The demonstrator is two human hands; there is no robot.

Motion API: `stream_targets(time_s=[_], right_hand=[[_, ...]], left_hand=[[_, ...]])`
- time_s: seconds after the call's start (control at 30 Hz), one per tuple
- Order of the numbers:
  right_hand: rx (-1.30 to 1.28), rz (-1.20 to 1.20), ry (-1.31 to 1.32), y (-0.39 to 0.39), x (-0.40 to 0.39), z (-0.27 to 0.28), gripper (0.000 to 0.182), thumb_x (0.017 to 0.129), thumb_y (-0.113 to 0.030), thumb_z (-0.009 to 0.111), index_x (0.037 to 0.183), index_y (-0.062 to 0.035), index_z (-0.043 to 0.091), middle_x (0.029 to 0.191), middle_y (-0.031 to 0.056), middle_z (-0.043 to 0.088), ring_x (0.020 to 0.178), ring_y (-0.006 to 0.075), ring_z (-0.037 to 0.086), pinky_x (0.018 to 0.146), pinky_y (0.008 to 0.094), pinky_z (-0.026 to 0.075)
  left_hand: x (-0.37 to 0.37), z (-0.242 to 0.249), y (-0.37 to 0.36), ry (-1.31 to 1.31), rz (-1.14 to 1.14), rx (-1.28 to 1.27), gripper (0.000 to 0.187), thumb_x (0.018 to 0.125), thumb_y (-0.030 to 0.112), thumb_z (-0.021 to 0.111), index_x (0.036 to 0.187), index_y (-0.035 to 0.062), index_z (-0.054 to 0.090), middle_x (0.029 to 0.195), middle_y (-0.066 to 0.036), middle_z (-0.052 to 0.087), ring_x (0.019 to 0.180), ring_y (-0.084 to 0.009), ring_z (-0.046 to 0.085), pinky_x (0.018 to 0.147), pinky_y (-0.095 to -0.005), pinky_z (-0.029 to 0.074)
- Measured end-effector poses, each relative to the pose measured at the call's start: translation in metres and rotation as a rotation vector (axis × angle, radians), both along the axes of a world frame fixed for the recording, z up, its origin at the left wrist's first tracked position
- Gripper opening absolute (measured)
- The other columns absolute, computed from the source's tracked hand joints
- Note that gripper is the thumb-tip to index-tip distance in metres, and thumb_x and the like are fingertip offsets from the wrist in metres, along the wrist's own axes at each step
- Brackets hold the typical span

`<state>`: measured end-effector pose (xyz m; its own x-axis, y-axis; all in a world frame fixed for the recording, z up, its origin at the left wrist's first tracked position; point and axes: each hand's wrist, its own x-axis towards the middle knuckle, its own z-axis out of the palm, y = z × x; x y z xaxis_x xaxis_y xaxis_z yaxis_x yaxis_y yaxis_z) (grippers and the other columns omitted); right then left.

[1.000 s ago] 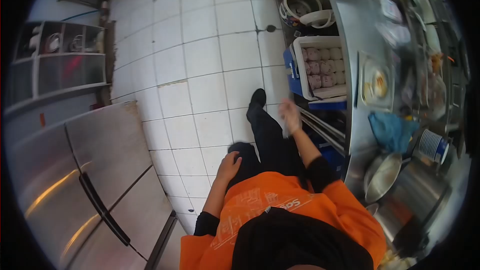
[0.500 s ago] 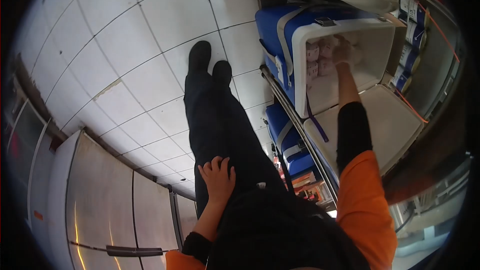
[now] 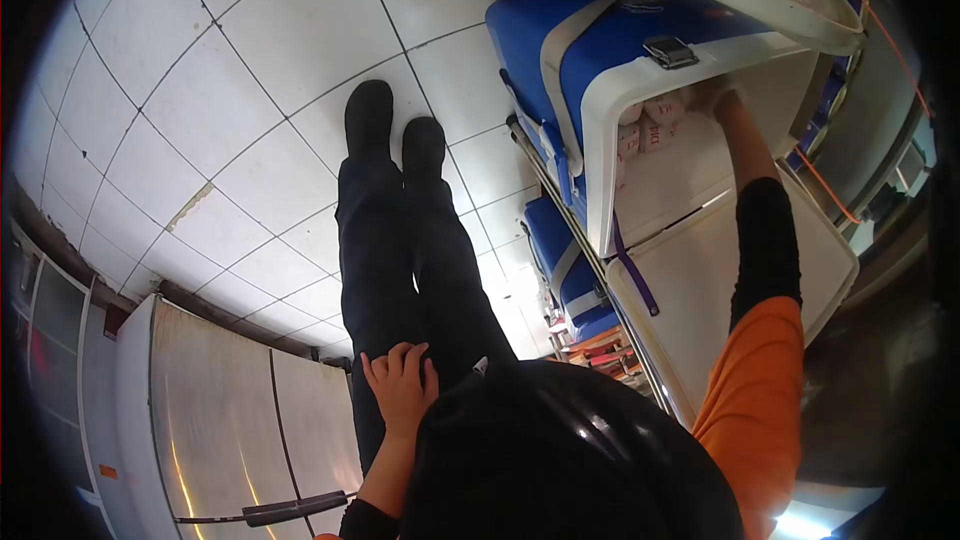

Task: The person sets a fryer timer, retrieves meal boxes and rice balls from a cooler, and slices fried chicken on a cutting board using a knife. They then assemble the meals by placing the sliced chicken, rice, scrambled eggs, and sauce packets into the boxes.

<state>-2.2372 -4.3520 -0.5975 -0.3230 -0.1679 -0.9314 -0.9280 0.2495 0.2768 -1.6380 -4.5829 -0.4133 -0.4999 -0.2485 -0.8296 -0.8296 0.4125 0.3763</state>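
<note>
1. Resting on the dark trousers point(image 3: 375, 240) over your left thigh, your left hand point(image 3: 401, 386) lies back upward, its fingers fanned apart and its grip holding nothing.
2. Your left forearm comes up from the lower edge, beside the glossy black garment point(image 3: 540, 440) across your front.
3. Your right arm stretches well forward, an orange sleeve point(image 3: 755, 390) above a snug black undersleeve point(image 3: 765, 240), the bare forearm angled into the mouth of a blue plastic cooler with a white lining and rim point(image 3: 600, 160).
4. Inside it, your right hand point(image 3: 720, 98) is blurred and shadowed beside round whitish bundles with red lettering point(image 3: 655, 125); you cannot tell whether that grip is wide, narrow or closed on one.
5. The visible bundles sit packed together inside the cooler, left of your right hand.
6. Under your right arm, the cooler's flat white lid point(image 3: 690, 280) lies swung open, with a narrow purple strap point(image 3: 637, 278) over it.
7. A second blue cooler point(image 3: 580, 315) stands lower, beside metal rails.
</note>
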Motion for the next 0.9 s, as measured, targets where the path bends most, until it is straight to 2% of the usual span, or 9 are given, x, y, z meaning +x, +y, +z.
stream_targets(time_s=[0.1,0.17,0.23,0.27,0.33,0.4,0.5,0.9], right_hand=[[0.022,-0.044,-0.043,0.004,0.002,-0.002,0.062,0.082,-0.047,0.057,0.135,-0.0147,0.048,0.141,0.0146,0.044,0.13,0.0308,0.041,0.107,0.0429,0.034],[0.032,-0.057,-0.048,0.005,0.004,-0.007,0.062,0.082,-0.046,0.057,0.134,-0.0146,0.048,0.141,0.0145,0.044,0.13,0.0309,0.041,0.107,0.0428,0.035],[0.028,-0.071,-0.038,0.006,0.009,-0.013,0.062,0.082,-0.045,0.058,0.134,-0.0144,0.048,0.141,0.0145,0.044,0.129,0.0309,0.041,0.107,0.0427,0.035],[0.023,-0.079,-0.035,0.005,0.011,-0.016,0.061,0.081,-0.044,0.059,0.134,-0.0143,0.048,0.141,0.0145,0.044,0.129,0.0309,0.042,0.106,0.0426,0.035],[0.009,-0.097,-0.03,0.008,0.013,-0.018,0.061,0.081,-0.043,0.059,0.134,-0.0142,0.048,0.141,0.0145,0.044,0.129,0.031,0.042,0.106,0.0425,0.036],[-0.022,-0.12,-0.016,0.009,0.016,-0.015,0.061,0.081,-0.041,0.06,0.134,-0.014,0.048,0.141,0.0145,0.044,0.129,0.031,0.042,0.106,0.0423,0.036],[-0.063,-0.135,0.015,0.007,0.022,-0.016,0.061,0.08,-0.039,0.061,0.134,-0.0137,0.049,0.14,0.0145,0.044,0.128,0.0311,0.042,0.105,0.0421,0.037],[-0.198,-0.325,0.128,-0.003,0.038,-0.039,0.06,0.078,-0.031,0.066,0.133,-0.0128,0.049,0.139,0.0144,0.044,0.126,0.0314,0.043,0.103,0.0413,0.039]], left_hand=[[-0.028,0.006,-0.016,0.007,-0.025,-0.062,0.022,0.08,0.018,0.063,0.102,0.0163,0.065,0.1,0.0,0.058,0.093,-0.0236,0.051,0.109,-0.0533,0.026],[0.018,-0.014,0.016,-0.163,0.363,0.106,0.021,0.08,0.018,0.063,0.101,0.0167,0.066,0.1,0.0,0.058,0.093,-0.0234,0.051,0.109,-0.0527,0.027],[0.021,-0.018,0.023,-0.135,0.355,0.051,0.021,0.08,0.018,0.063,0.101,0.0171,0.066,0.099,0.0,0.058,0.092,-0.0233,0.051,0.109,-0.0525,0.027],[0.017,-0.015,0.021,-0.02,0.152,-0.1,0.02,0.08,0.018,0.063,0.101,0.0173,0.066,0.099,0.0,0.058,0.092,-0.0232,0.051,0.109,-0.0525,0.027],[0.01,-0.007,0.009,0.05,-0.044,-0.181,0.02,0.08,0.019,0.063,0.1,0.0174,0.066,0.098,0.0,0.058,0.092,-0.0232,0.051,0.109,-0.0526,0.028],[0.003,-0.005,0.0,-0.023,-0.008,-0.047,0.019,0.08,0.019,0.063,0.099,0.0174,0.066,0.098,0.0,0.058,0.092,-0.0233,0.051,0.108,-0.0528,0.028],[0.011,-0.012,0.012,0.036,0.0,-0.136,0.018,0.08,0.019,0.062,0.098,0.0175,0.066,0.097,0.0,0.058,0.092,-0.0232,0.051,0.108,-0.0523,0.028],[-0.021,0.002,0.014,0.01,-0.005,-0.122,0.016,0.082,0.021,0.062,0.097,0.0191,0.067,0.098,0.0,0.057,0.094,-0.0235,0.051,0.109,-0.0539,0.026]])
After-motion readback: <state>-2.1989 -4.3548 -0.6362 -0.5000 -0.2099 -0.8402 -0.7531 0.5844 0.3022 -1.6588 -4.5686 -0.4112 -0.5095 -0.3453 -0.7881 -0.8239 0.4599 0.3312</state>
